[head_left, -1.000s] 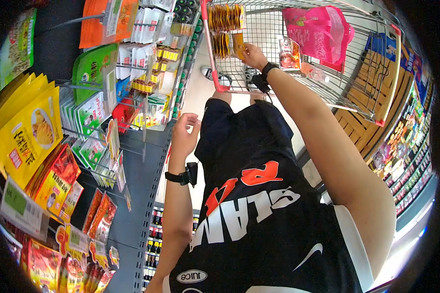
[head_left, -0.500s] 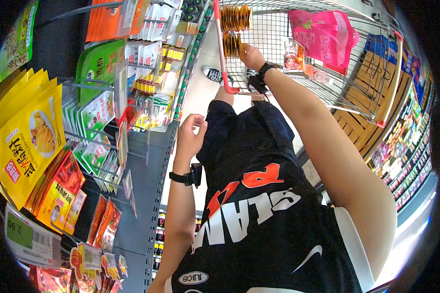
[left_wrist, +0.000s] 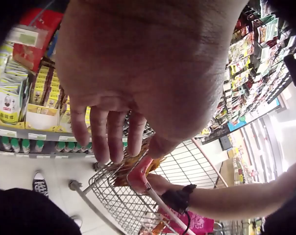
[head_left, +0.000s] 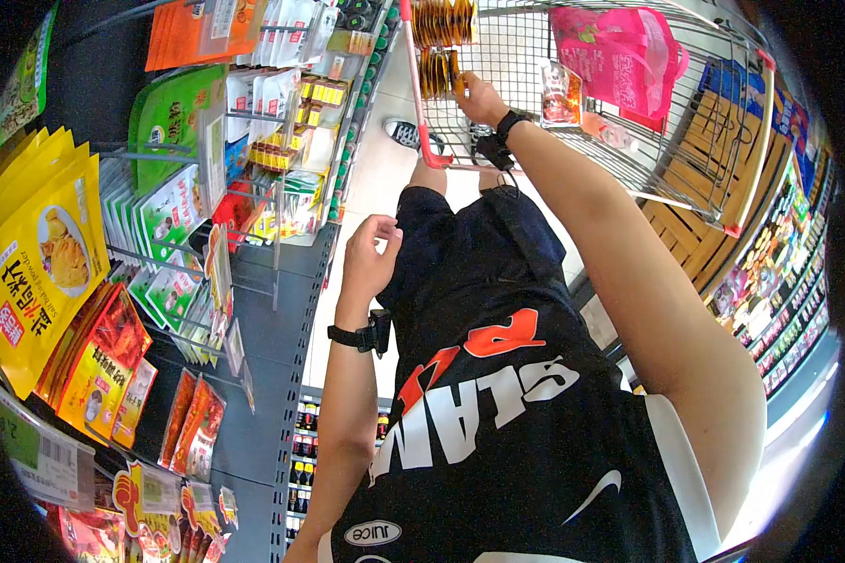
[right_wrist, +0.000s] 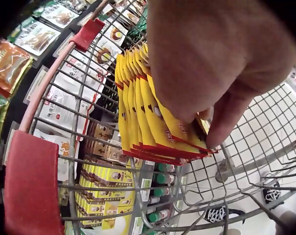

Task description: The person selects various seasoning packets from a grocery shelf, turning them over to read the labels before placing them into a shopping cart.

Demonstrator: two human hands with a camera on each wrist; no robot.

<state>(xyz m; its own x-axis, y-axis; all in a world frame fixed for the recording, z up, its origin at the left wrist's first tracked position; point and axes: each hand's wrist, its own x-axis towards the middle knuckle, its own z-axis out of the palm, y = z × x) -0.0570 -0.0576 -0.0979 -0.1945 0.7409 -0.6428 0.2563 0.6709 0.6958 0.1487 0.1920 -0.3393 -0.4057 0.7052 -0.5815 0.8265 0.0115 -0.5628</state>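
Inside the cart, at the top of the head view, my right hand (head_left: 482, 99) pinches the end of a row of upright packets (head_left: 438, 74). Close up in the right wrist view, the packets (right_wrist: 148, 117) are yellow with red edges, standing face to face, with the fingers of my right hand (right_wrist: 211, 58) at the nearest one. Another row of packets (head_left: 443, 22) lies beyond. My left hand (head_left: 370, 258) hangs outside the cart beside my shorts, fingers loosely bent and holding nothing; it fills the upper left wrist view (left_wrist: 138, 68).
The wire cart (head_left: 421, 108) also holds a pink bag (head_left: 620, 61), a red-and-white packet (head_left: 560, 94) and a clear bottle (head_left: 610, 131). Shelves of hanging packets (head_left: 42, 253) line the left. A slatted wooden stand (head_left: 690, 239) is at the right.
The end packet, held tilted apart from the row by my right hand one second ago, now stands against the others. The view has shifted slightly; my left hand stays beside my shorts.
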